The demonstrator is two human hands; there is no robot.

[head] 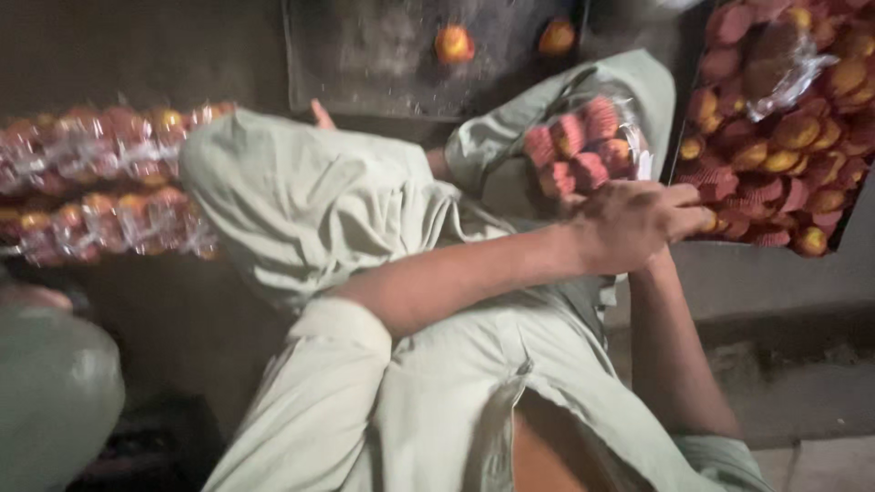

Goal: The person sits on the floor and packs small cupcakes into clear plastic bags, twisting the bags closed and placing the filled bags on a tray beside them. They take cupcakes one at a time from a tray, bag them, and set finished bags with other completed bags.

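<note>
My left hand (638,223) lies closed over a clear plastic bag of small cakes in red paper cups (583,146) on my knee, beside the right tray of cakes (775,137). My right hand's grip I cannot tell.

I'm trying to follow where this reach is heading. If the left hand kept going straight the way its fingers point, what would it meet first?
Probably the tray of cupcakes at the right: the left hand points that way and its fingers already reach the tray's near edge, though depth is unclear.

Hands (638,223) grip clear bag of cupcakes (583,146) beside cupcake tray (679,137)
</note>
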